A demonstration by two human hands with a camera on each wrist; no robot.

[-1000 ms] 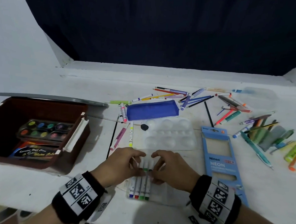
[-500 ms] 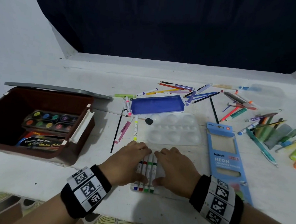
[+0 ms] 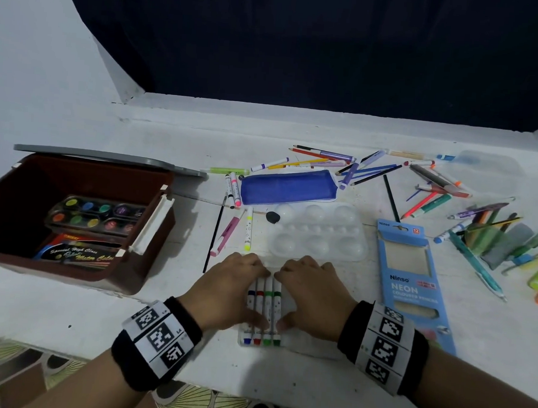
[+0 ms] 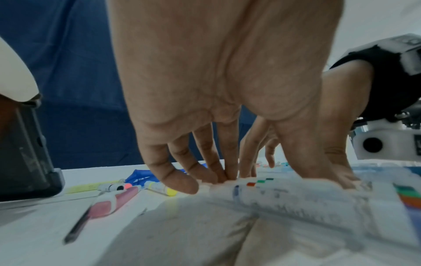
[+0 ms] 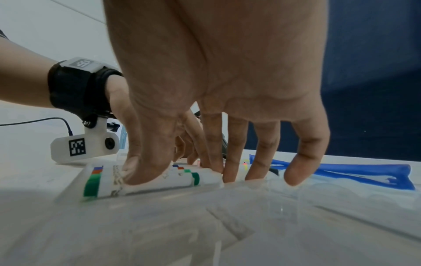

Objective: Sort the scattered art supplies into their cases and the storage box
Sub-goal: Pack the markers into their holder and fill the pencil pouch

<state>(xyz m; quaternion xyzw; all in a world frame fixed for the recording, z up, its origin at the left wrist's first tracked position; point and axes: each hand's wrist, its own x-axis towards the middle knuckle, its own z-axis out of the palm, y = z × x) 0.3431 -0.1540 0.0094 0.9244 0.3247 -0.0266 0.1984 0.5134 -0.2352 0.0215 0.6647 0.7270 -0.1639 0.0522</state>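
Several markers with blue, red and green caps lie side by side in a clear plastic case near the table's front edge. My left hand and right hand flank the row and press on it. In the left wrist view my fingers push down at the far ends of the markers. The right wrist view shows my thumb flat on the barrel of a green marker, with the fingertips on the case behind it. Neither hand is curled round anything.
An open brown storage box with a watercolour set stands at the left. Behind my hands lie a white palette and a blue pouch. A blue Neon pencil box is at the right, with scattered pencils and highlighters beyond.
Both hands have stayed on the marker row; the thumbs now press lower on the barrels. The markers have barely shifted; mostly the head view has moved.
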